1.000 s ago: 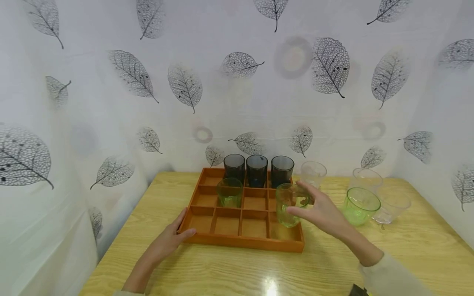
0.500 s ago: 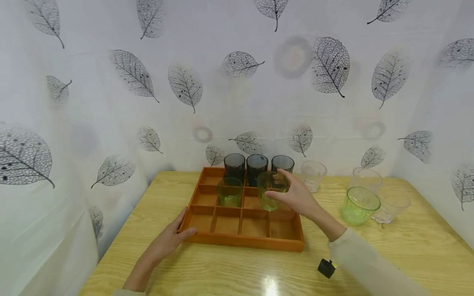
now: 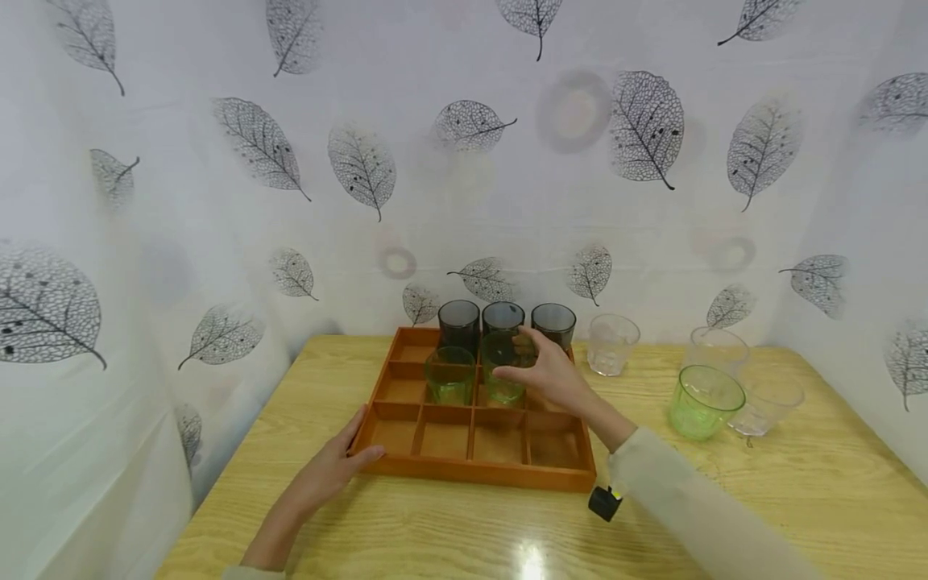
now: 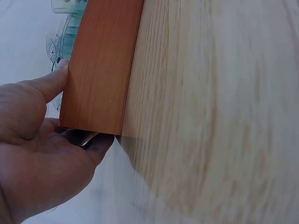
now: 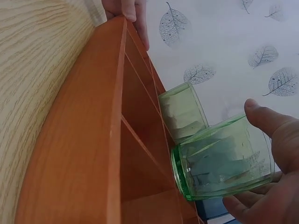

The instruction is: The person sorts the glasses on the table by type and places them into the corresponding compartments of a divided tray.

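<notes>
My right hand (image 3: 554,379) holds a green glass (image 5: 219,161) upright between thumb and fingers, over the middle row of a wooden compartment tray (image 3: 478,472). In the right wrist view its base is right at the compartment edges, beside a second green glass (image 3: 450,380) that stands in the same row. Three dark grey glasses (image 3: 458,324) fill part of the back row. At the tray's front left corner, my left hand (image 3: 329,469) grips the wall, thumb (image 4: 58,81) over the front and fingers round the side.
Right of the tray on the wooden table (image 3: 290,419) stand another green glass (image 3: 705,409) and three clear glasses (image 3: 612,348). A leaf-patterned cloth (image 3: 464,217) hangs behind and at the sides. A small black device (image 3: 605,503) hangs by the right sleeve.
My right hand has carried the green glass leftward from the tray's right front part to the middle row, beside the other green glass. The left hand stays at the corner.
</notes>
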A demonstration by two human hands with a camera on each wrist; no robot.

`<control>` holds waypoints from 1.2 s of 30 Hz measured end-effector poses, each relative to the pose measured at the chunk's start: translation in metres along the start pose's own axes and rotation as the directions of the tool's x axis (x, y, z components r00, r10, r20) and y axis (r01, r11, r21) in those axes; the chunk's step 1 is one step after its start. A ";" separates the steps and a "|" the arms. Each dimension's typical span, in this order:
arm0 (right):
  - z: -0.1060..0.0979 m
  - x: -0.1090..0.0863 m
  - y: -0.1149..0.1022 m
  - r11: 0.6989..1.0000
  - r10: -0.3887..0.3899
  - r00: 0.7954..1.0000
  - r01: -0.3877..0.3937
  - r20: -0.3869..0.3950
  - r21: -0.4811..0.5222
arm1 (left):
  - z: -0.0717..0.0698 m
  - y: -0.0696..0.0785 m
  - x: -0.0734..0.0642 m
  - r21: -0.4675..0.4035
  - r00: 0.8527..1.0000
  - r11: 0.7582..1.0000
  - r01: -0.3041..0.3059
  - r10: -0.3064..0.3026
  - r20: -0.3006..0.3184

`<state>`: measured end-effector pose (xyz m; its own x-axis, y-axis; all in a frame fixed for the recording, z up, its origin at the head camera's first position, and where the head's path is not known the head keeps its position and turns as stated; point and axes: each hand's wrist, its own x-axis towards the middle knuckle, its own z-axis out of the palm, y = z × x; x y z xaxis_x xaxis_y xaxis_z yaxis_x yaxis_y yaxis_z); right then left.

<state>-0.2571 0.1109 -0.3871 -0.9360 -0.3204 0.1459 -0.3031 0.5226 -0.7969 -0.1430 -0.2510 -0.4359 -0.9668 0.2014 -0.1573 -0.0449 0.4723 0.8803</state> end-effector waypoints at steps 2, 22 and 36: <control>0.003 0.002 0.001 1.000 0.003 1.000 -0.003 0.005 -0.004 | 0.000 0.000 0.000 0.001 1.000 1.000 -0.002 0.002 0.000; 0.009 -0.005 0.018 1.000 0.009 0.999 -0.009 0.045 0.020 | 0.000 -0.001 0.001 0.008 1.000 1.000 0.019 -0.019 -0.008; -0.020 -0.038 0.032 0.988 -0.045 0.999 0.042 0.016 0.151 | 0.001 0.001 0.000 0.007 0.999 0.999 0.040 -0.040 0.001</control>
<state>-0.2351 0.1552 -0.4068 -0.9183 -0.3562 0.1725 -0.3119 0.3831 -0.8694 -0.1429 -0.2495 -0.4356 -0.9639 0.1836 -0.1928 -0.0816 0.4857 0.8703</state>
